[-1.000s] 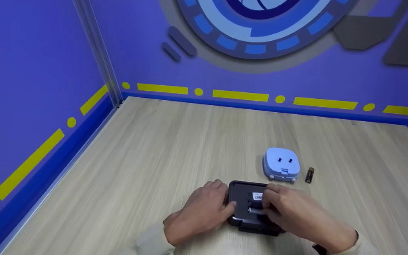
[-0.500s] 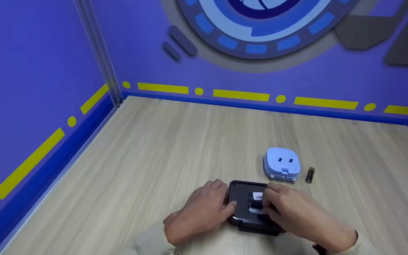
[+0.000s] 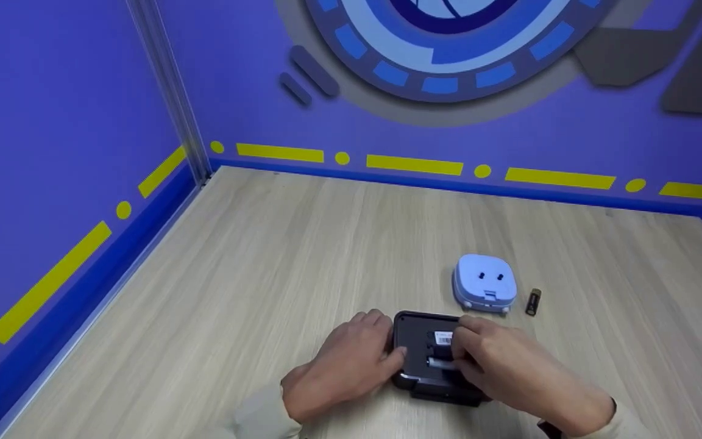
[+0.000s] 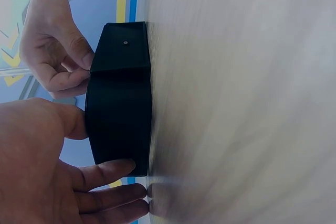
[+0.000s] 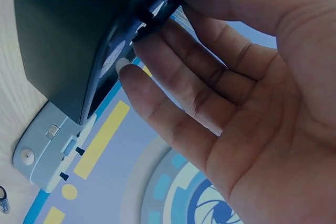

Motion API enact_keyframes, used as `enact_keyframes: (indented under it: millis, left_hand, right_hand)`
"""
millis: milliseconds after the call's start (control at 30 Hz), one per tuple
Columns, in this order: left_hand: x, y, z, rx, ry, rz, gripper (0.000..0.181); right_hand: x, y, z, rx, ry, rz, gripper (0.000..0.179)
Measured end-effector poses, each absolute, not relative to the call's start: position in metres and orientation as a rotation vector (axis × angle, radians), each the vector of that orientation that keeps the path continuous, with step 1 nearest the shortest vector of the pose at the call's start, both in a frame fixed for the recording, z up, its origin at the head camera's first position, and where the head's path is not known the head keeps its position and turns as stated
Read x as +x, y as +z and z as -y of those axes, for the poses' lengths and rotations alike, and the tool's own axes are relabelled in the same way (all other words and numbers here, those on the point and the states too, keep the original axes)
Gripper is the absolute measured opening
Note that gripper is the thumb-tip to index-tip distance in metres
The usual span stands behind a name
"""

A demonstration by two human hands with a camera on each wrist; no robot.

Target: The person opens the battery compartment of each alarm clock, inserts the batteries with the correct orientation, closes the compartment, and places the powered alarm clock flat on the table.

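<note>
Nearest, a pale sleeve point(image 3: 264, 411) and a dark band point(image 3: 549, 428) at the other wrist run off the bottom edge. The left hand point(image 3: 351, 363) holds the left side of a black case point(image 3: 412, 332) lying on the wood-grain table point(image 3: 302, 256); in the left wrist view its thumb sits on the upper edge and its forefinger lies against the side wall. The right hand point(image 3: 509, 363) has its thumb and fingers drawn in together over the case; whether they pinch something or only press cannot be told. That hand stands in the way, covering the case's right part, much of the recess and one end of a silvery cylinder point(image 3: 440, 363). A white label point(image 3: 443, 338) beside it is partly covered and too small to read. In the right wrist view the fingertips meet dark parts at the rim, hard to make out. Just beyond the right hand, a small black-and-gold battery point(image 3: 533, 302) lies on the table, near a light-blue box point(image 3: 485, 281) bearing two dark pegs. Farthest, a purple wall point(image 3: 247, 73) with yellow dashes carries a round emblem point(image 3: 442, 79), cut off at the top.
</note>
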State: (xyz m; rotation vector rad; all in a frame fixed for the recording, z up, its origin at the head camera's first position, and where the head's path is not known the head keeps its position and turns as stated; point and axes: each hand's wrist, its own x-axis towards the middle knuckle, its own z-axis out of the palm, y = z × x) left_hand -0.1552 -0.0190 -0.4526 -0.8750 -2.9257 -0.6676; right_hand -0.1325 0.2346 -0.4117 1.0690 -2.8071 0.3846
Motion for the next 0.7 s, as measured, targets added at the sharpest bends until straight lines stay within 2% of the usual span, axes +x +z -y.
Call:
enact_keyframes:
  millis: [500,700]
  left_hand:
    - [-0.1564,-0.4530,0.0197,-0.888,-0.672,2.964,0.039]
    - [-0.1565,-0.4532,0.0196,-0.883,-0.668,2.972,0.041]
  right_hand:
    - [-0.1333,-0.4187,-0.2345,1.082,0.374,2.688,0.033]
    - [-0.1318,-0.4136,-0.2334,1.052,0.389,2.784,0.029]
